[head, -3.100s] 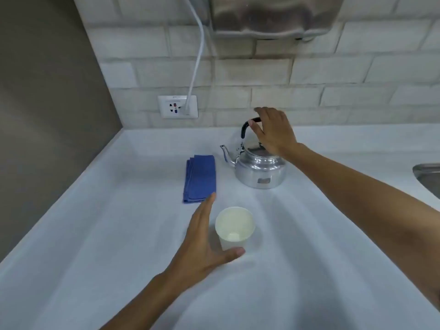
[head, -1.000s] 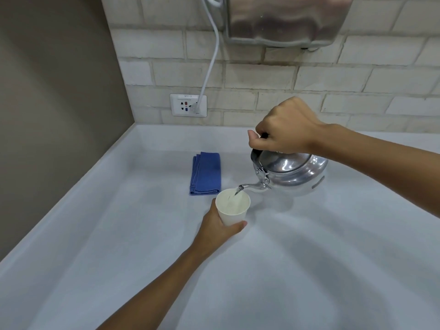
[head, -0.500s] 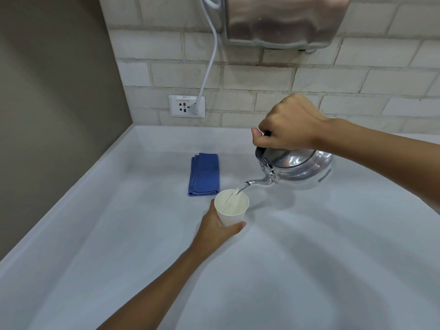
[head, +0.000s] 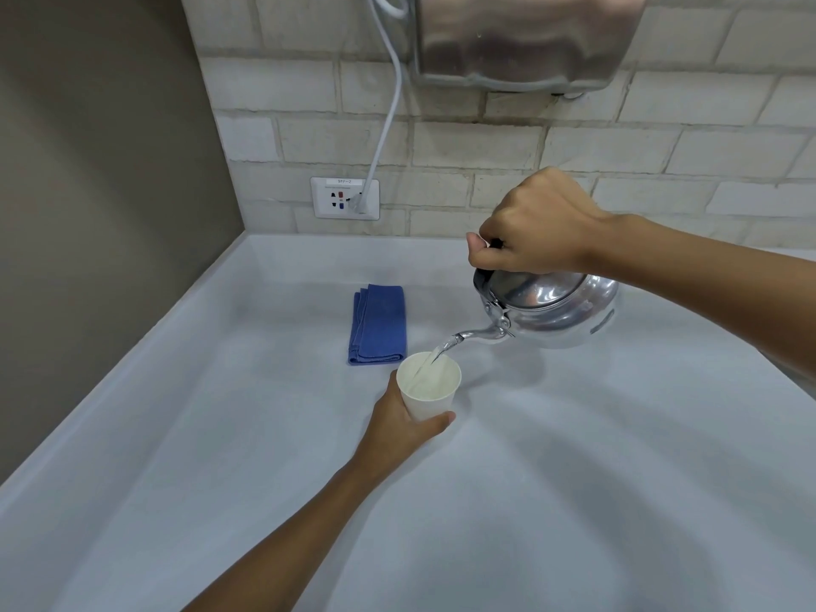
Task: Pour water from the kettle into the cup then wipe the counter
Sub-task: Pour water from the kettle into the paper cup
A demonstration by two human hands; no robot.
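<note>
My right hand [head: 534, 227] grips the black handle of a shiny metal kettle [head: 556, 309], held in the air and tilted left. A thin stream of water runs from its spout into a white paper cup [head: 430, 393]. My left hand [head: 399, 424] wraps around the cup's lower left side, holding it on the white counter [head: 221, 457]. A folded blue cloth [head: 378, 323] lies flat on the counter just behind and left of the cup.
A grey wall closes the counter's left side, a brick wall its back. A wall socket [head: 344, 198] with a white cable plugged in sits above the back edge. A metal appliance [head: 525, 37] hangs on the wall above the kettle.
Since 3 seconds ago my right hand lifted the kettle off the counter and tilted it over the cup; my left hand closed on the cup. Over the last second the pour continues.
</note>
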